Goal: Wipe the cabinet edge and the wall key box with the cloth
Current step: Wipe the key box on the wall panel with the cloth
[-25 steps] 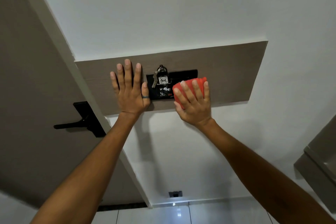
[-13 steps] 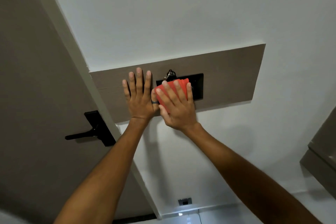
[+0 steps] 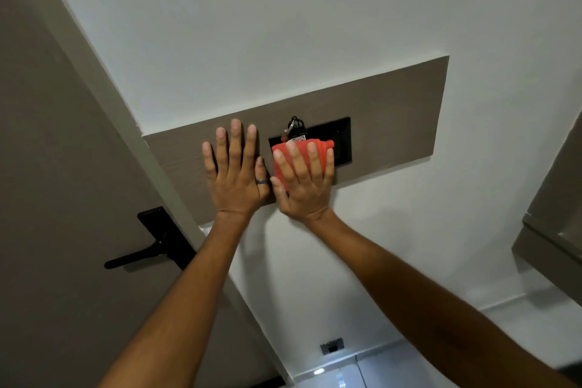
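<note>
A black key box (image 3: pixel 341 142) is set in a brown wall panel (image 3: pixel 393 110). A key ring with a tag (image 3: pixel 294 129) hangs at its upper left. My right hand (image 3: pixel 304 186) presses a folded red cloth (image 3: pixel 283 161) flat over the left part of the key box, fingers spread on top of it. Flat against the panel just left of the box lies my left hand (image 3: pixel 234 176), fingers apart, a ring on the thumb, holding nothing. The cloth and hand hide most of the box's left half.
A brown door (image 3: pixel 56 198) with a black lever handle (image 3: pixel 151 246) stands at the left beside its pale frame. A cabinet edge (image 3: pixel 548 239) shows at the right. A wall socket (image 3: pixel 331 346) sits low near the tiled floor.
From a second ago my right hand slid the cloth leftward from the box's right end over the keys. In the last half second it shifted slightly back right. My left hand stayed flat.
</note>
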The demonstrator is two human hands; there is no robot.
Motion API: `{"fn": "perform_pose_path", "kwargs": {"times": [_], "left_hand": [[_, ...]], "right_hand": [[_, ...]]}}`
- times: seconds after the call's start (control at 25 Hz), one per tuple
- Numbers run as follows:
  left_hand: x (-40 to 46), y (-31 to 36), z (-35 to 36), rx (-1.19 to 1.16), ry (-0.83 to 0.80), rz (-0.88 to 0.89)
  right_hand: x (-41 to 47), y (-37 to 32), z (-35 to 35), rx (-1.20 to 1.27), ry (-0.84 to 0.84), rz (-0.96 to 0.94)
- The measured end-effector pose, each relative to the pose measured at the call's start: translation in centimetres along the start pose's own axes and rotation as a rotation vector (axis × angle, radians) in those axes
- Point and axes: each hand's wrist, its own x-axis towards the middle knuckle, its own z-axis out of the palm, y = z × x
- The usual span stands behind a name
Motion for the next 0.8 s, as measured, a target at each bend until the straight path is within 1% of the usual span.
{"fn": "perform_pose_path", "kwargs": {"times": [0.04,0.08,0.16,0.2,0.24,0.28,0.32,0.36,0.4,0.44,0.48,0.52,0.6,0.64,0.68,0.76,0.8], "left_hand": [[-0.2,0.1,0.0,-0.006,-0.004,0.011],[-0.1,0.1,0.0,0.004,-0.004,0.019],[0.3,0.0,0.1,0.013,0.006,-0.003],[0.2,0.1,0.1,0.004,0.011,-0.012],[-0.1,0.1,0.3,0.004,0.016,-0.007],[-0.3,0.2,0.3,0.009,0.018,0.003],[-0.2,0.2,0.4,0.005,0.013,-0.004],[-0.1,0.1,0.3,-0.011,0.007,-0.021],[-0.1,0.0,0.2,-0.029,0.008,-0.023],[-0.2,0.0,0.2,-0.027,0.014,-0.012],[-0.2,0.0,0.2,-0.013,0.015,-0.007],[-0.3,0.0,0.3,-0.01,0.012,-0.011],[-0.2,0.1,0.3,-0.022,0.017,-0.009],[-0.2,0.2,0.3,-0.014,0.018,-0.003],[0.0,0.2,0.2,-0.001,0.015,0.0],[0.1,0.0,-0.1,0.009,0.002,-0.019],[0.1,0.1,-0.1,0.003,0.001,-0.024]], "right_hand": [[-0.6,0.4,0.2,0.005,-0.001,-0.064],[-0.7,0.4,0.2,0.033,0.002,-0.071],[-0.3,-1.0,0.3,0.078,0.019,0.071],[-0.4,-1.2,0.2,0.066,0.017,0.08],[-0.7,-0.6,0.1,0.038,0.013,-0.042],[-0.7,0.9,0.1,-0.004,0.004,-0.233],[-0.3,2.7,0.0,-0.009,0.001,-0.352],[-0.1,3.8,0.0,0.02,0.017,-0.369],[-0.1,4.0,-0.1,0.055,0.028,-0.288],[-0.3,3.1,0.0,0.073,0.036,-0.166],[-0.6,2.0,0.2,0.062,0.045,-0.084],[-1.0,1.7,0.4,0.057,0.052,-0.089],[-1.0,3.9,0.3,0.049,0.052,-0.28],[-0.7,5.0,0.2,0.058,0.049,-0.328],[-0.6,5.2,0.2,0.065,0.052,-0.302],[-0.8,3.0,0.1,0.068,0.049,-0.132],[-1.0,2.2,0.2,0.063,0.054,-0.122]]}}
